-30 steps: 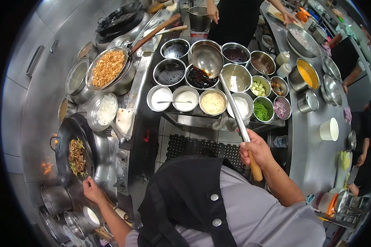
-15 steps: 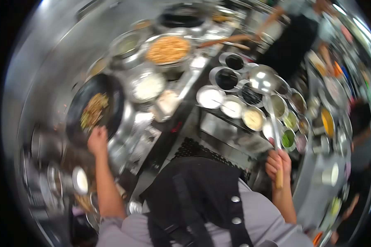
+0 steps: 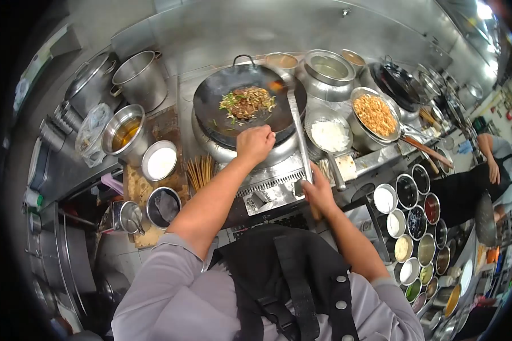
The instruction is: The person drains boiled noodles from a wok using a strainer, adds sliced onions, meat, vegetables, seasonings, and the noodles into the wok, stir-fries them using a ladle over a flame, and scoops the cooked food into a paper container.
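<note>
A black wok (image 3: 210,91) stands on the stove, with a browned mix of meat and pale and green strips (image 3: 247,104) in it. My left hand (image 3: 255,143) is closed at the wok's near edge; what it grips is hidden beneath it. My right hand (image 3: 320,190) is wrapped round the handle of a long metal ladle (image 3: 299,128). The ladle's head reaches the wok's right side and is blurred, with an orange patch beside it. Close to the ladle, on the right, a strainer holds white pieces (image 3: 329,136).
Right of the wok, a strainer of orange-brown fried bits (image 3: 375,115) rests on a pot. Seasoning containers (image 3: 403,248) fill the lower right, near another person (image 3: 498,165). On the left are a pot of oil (image 3: 125,134), a white-filled bowl (image 3: 159,161) and bamboo sticks (image 3: 201,172).
The view has swung left to the stove. The ladle has moved from above the seasoning containers to the wok's right side. My left hand remains closed at the wok's edge.
</note>
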A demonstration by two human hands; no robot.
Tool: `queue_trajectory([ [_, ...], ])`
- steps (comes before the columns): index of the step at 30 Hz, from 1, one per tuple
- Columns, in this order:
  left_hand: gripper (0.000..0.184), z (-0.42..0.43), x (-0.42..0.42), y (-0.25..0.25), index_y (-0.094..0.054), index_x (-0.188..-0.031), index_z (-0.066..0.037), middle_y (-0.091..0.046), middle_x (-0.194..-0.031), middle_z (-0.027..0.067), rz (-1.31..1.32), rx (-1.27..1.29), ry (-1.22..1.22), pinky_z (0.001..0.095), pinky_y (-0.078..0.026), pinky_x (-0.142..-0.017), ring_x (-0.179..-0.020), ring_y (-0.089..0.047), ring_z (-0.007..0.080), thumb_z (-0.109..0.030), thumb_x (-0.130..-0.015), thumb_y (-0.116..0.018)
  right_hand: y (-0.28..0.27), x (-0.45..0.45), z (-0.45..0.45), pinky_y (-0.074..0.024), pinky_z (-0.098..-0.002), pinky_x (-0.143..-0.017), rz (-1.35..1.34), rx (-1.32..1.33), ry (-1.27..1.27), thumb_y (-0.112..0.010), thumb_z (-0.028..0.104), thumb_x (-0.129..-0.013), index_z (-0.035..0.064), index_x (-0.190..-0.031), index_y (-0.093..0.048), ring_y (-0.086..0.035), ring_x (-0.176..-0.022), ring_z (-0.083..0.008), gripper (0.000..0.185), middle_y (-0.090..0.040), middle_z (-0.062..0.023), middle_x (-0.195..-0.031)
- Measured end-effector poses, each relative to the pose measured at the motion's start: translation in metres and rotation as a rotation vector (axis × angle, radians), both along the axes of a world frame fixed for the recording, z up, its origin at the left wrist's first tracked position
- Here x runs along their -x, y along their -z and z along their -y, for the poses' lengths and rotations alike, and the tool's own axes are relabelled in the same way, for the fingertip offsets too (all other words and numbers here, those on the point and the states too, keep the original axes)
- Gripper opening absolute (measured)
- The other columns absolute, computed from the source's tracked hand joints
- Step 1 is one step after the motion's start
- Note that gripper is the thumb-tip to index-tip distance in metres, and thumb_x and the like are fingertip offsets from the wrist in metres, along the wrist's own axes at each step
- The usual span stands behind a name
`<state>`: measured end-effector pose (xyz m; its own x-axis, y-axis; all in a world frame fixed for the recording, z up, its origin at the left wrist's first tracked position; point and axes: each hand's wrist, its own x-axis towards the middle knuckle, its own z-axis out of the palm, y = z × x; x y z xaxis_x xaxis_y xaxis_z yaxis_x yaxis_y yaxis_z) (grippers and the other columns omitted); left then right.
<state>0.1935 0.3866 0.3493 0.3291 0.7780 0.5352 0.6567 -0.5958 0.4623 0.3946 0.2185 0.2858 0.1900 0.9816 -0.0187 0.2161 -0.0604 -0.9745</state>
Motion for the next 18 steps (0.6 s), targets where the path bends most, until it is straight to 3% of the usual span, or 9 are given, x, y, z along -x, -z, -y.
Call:
queue_trajectory([
  [2,0.022,0.001,0.002,-0.003,-0.065,-0.079,-0.01,-0.068,-0.077,0.013,0.003,0.071,0.016,0.0509,-0.05,-0.068,-0.077,-0.066,0.0369,-0.03,-0.088,-0.064,-0.023,0.013,-0.036,-0.0495,-0.0295,-0.058,-0.074,0.136,-0.026,-0.064,0.005,-0.093,0.0149,-0.154,-0.039,-0.058,-0.065,-0.0114,0.066,-0.061,-0.0035,-0.079],
  [3,0.022,0.004,0.002,-0.004,-0.061,-0.076,-0.008,-0.067,-0.074,0.013,0.001,0.033,0.001,0.051,-0.051,-0.069,-0.074,-0.066,0.0369,-0.026,-0.088,-0.063,-0.017,0.015,-0.056,-0.0484,-0.0293,-0.054,-0.145,0.051,0.009,-0.062,0.004,-0.093,0.0161,-0.154,-0.039,-0.056,-0.061,-0.0116,0.066,-0.06,-0.0041,-0.076],
  [6,0.022,0.001,0.003,-0.006,-0.06,-0.075,-0.007,-0.067,-0.074,0.0128,0.029,-0.019,0.028,0.0505,-0.051,-0.069,-0.074,-0.066,0.0364,-0.024,-0.087,-0.063,-0.066,-0.002,-0.088,-0.0438,-0.0296,-0.045,-0.106,0.113,0.096,-0.06,0.004,-0.095,0.0152,-0.154,-0.034,-0.051,-0.053,-0.0125,0.066,-0.056,-0.0032,-0.071],
  [9,0.021,-0.001,0.005,-0.006,-0.058,-0.074,-0.007,-0.066,-0.074,0.0126,0.009,-0.044,0.011,0.0498,-0.051,-0.068,-0.074,-0.066,0.036,-0.023,-0.086,-0.064,-0.081,-0.016,-0.127,-0.0447,-0.0304,-0.044,-0.153,0.171,-0.009,-0.058,0.006,-0.095,0.0115,-0.149,-0.037,-0.052,-0.052,-0.0138,0.059,-0.055,-0.0042,-0.071],
  [14,0.02,-0.003,0.0,-0.006,-0.063,-0.076,-0.007,-0.068,-0.076,0.0113,0.016,0.014,0.0,0.0492,-0.051,-0.068,-0.077,-0.066,0.0348,-0.025,-0.086,-0.065,-0.096,-0.022,-0.159,-0.0471,-0.0309,-0.048,-0.197,0.354,-0.298,-0.06,0.008,-0.093,0.0131,-0.152,-0.037,-0.055,-0.054,-0.0147,0.063,-0.056,-0.0053,-0.074],
  [16,0.02,-0.003,-0.001,-0.004,-0.063,-0.077,-0.007,-0.068,-0.075,0.0112,-0.007,-0.021,-0.021,0.0483,-0.051,-0.067,-0.076,-0.067,0.0354,-0.025,-0.086,-0.065,-0.099,-0.056,-0.148,-0.0506,-0.0342,-0.055,0.311,0.312,-0.531,-0.061,0.009,-0.093,0.0181,-0.155,-0.037,-0.06,-0.06,-0.0174,0.068,-0.062,-0.0075,-0.079],
  [17,0.02,-0.002,-0.002,-0.003,-0.064,-0.078,-0.008,-0.068,-0.074,0.0112,-0.004,0.014,-0.026,0.0482,-0.052,-0.065,-0.073,-0.067,0.0361,-0.027,-0.086,-0.065,-0.078,-0.086,-0.139,-0.0543,-0.0422,-0.066,0.662,-0.197,-0.568,-0.063,0.011,-0.091,0.0234,-0.157,-0.036,-0.068,-0.07,-0.0283,0.073,-0.069,-0.0155,-0.087],
  [18,0.02,0.005,-0.004,-0.007,-0.064,-0.078,-0.008,-0.068,-0.074,0.0112,-0.01,0.018,-0.028,0.0482,-0.052,-0.065,-0.073,-0.067,0.0361,-0.027,-0.086,-0.065,-0.107,-0.096,-0.117,-0.0542,-0.0458,-0.073,0.906,-0.038,-0.602,-0.064,0.011,-0.09,0.024,-0.156,-0.037,-0.069,-0.078,-0.0341,0.073,-0.07,-0.0198,-0.092],
])
